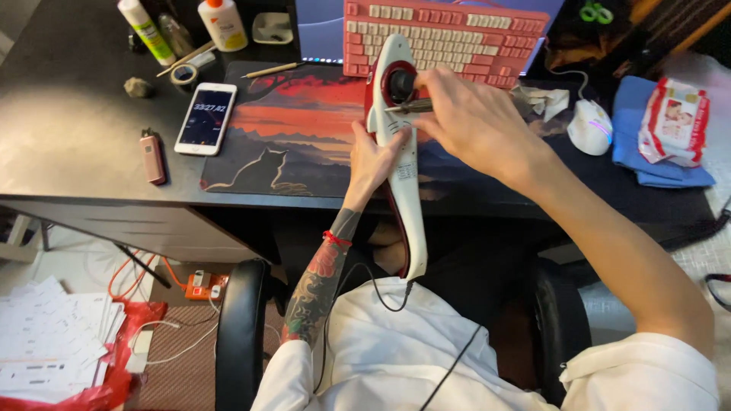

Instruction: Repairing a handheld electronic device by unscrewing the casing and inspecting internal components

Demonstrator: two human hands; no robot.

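A long white and red handheld device [406,183] with a dark round opening near its top stands tilted over the desk's front edge, a black cord trailing from its lower end. My left hand [375,157] grips its body from the left side. My right hand [474,120] holds a thin metal tool [407,107], like tweezers, whose tip rests at the device's dark round opening.
A pink keyboard [445,34] lies behind the device on a sunset-patterned desk mat [282,133]. A phone [205,117], tape roll [183,74], glue bottles [224,23] and a small pink device [153,157] sit left. A white mouse [590,125], blue cloth and wipes pack [674,120] sit right.
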